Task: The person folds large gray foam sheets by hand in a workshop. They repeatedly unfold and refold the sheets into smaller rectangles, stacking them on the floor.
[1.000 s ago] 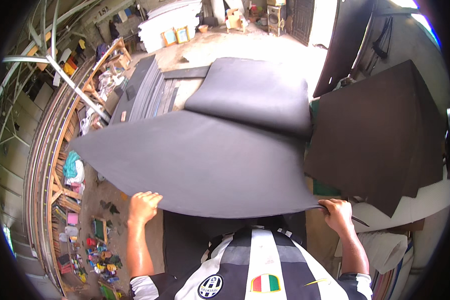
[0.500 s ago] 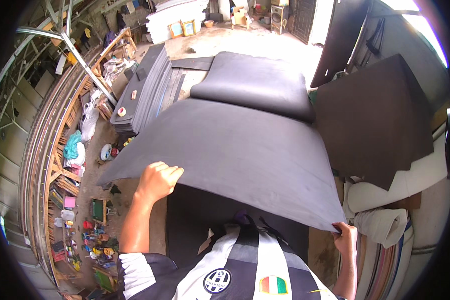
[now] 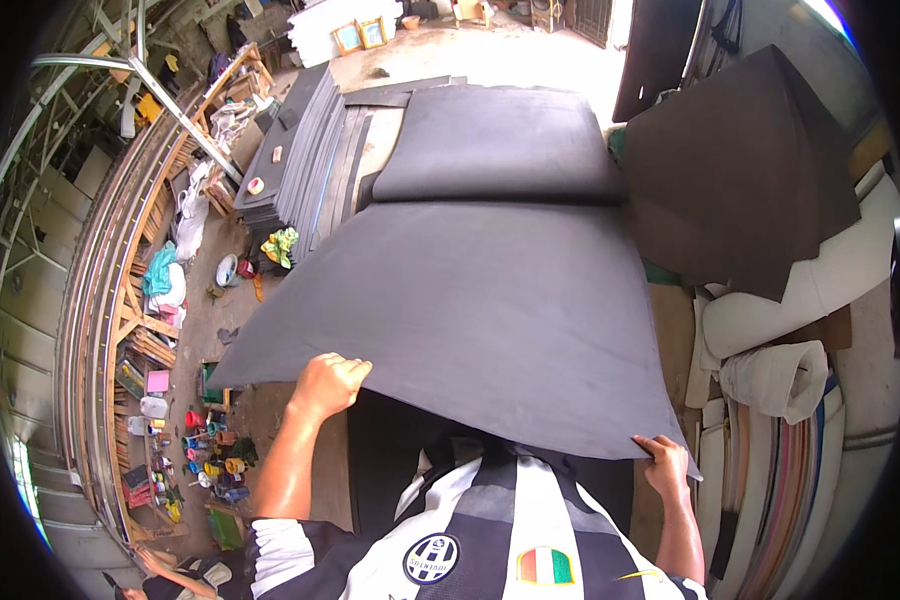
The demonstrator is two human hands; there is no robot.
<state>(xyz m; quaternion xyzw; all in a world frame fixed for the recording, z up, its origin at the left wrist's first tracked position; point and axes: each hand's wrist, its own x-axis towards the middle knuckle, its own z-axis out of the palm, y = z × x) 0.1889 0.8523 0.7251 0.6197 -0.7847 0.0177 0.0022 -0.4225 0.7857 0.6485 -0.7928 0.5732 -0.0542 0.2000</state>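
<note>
A large, flexible dark grey sheet (image 3: 470,310), like foam or rubber, stretches in front of me with its near edge lifted. Its kind of material I cannot tell for certain. My left hand (image 3: 332,384) is closed on that near edge, left of the middle. Closer to the right corner, my right hand (image 3: 662,464) pinches the same edge, and the corner hangs past it. Beyond lies a folded-over dark sheet (image 3: 500,145) with a rounded near fold. Under the lifted edge a dark surface shows in part.
At the left stands a stack of dark sheets (image 3: 295,150) with a tape roll (image 3: 255,186) on it. Brown-black sheets (image 3: 730,180) lean at the right, near a white roll (image 3: 775,382). Paint pots (image 3: 215,455) crowd the left floor. Another person's arm (image 3: 170,572) shows at lower left.
My right hand has shifted left along the edge, leaving the corner free. The lifted edge sags lower on the right. My left hand keeps its hold. Another person's arm shows more at lower left.
</note>
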